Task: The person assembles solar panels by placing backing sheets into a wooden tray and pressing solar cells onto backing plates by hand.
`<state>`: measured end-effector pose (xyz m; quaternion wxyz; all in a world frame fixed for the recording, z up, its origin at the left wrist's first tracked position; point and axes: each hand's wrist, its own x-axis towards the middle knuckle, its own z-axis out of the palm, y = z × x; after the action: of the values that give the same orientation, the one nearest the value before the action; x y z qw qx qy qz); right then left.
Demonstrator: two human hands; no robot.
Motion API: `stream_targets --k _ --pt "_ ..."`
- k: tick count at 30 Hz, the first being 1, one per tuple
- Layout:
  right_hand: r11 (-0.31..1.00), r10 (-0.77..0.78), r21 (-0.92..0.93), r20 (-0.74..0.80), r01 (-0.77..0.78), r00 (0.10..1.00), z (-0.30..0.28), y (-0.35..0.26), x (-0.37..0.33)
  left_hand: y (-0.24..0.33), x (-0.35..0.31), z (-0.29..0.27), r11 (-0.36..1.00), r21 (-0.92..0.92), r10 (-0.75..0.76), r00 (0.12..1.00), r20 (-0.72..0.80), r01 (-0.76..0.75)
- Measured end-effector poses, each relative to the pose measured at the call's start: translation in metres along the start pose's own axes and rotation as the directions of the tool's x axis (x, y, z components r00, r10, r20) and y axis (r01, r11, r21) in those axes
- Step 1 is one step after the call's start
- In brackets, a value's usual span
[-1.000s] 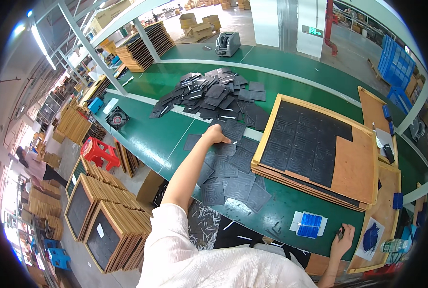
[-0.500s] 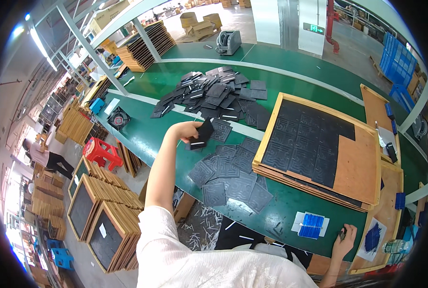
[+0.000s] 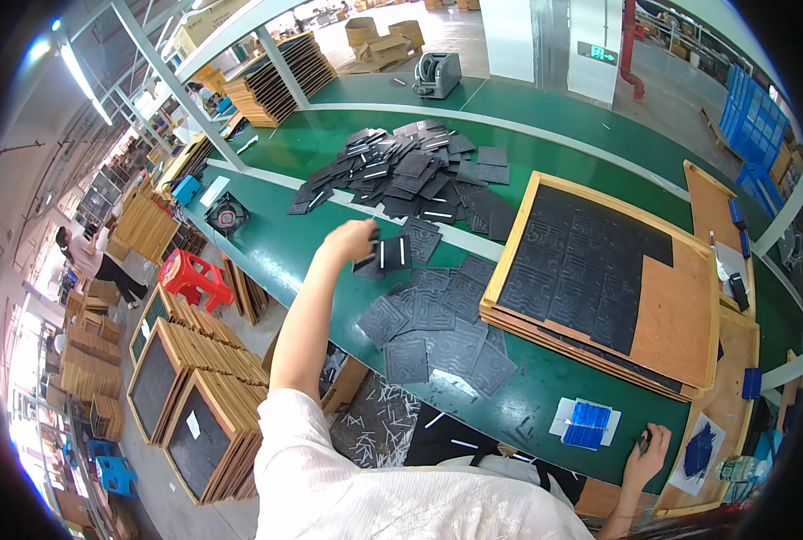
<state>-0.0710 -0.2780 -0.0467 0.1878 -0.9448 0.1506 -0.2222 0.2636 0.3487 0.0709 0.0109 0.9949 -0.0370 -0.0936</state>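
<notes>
Spanning the view, a green tabletop [image 3: 275, 225] bends with the lens. On its right lies a wood-rimmed tray [image 3: 676, 315] stacked on others, black squares covering most of it and tan board bare at its near right. Left of it, farther back, spreads a heap of dark squares [image 3: 410, 171]; nearer the person, a flatter scatter of patterned squares [image 3: 455, 351] overlaps. A black fan [image 3: 226, 214] stands near the left edge. The left hand [image 3: 349, 240] is between fan and scatter, fingers curled — I cannot tell how far that grip is closed, or whether it has hold of the black tile [image 3: 391, 257] just beside its fingertips. A bundle of blue strips [image 3: 586, 423] lies near the right hand [image 3: 651, 452]. One white strip [image 3: 401, 249] marks the tile's upper face. Smallest is a dark object [image 3: 643, 443] — the right grip is closed around it.
</notes>
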Motion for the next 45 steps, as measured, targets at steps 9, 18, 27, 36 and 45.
stream_targets --k 9,18,27,36,45 --pt "1.000 0.001 0.010 0.002 -0.001 1.000 -0.001 -0.003 0.000 -0.001 0.023 0.035 0.999 -0.032 -0.032 0.999 -0.035 0.031" --pt "1.000 0.017 -0.019 -0.004 -0.017 1.000 -0.001 0.002 -0.001 0.026 0.005 0.009 0.794 -0.585 0.290 0.949 0.122 -0.167" --pt "1.000 -0.024 -0.007 -0.027 0.024 0.999 0.002 -0.002 0.002 0.047 0.032 0.076 0.964 -0.263 -0.013 0.986 -0.163 -0.031" --pt "1.000 -0.002 -0.017 -0.024 0.002 1.000 0.000 -0.001 0.000 0.030 -0.069 0.065 0.940 -0.305 0.074 0.964 -0.256 -0.153" --pt "1.000 -0.017 -0.015 -0.017 0.016 1.000 0.000 -0.005 0.005 0.083 -0.121 0.150 0.936 -0.346 -0.088 0.915 -0.393 -0.059"
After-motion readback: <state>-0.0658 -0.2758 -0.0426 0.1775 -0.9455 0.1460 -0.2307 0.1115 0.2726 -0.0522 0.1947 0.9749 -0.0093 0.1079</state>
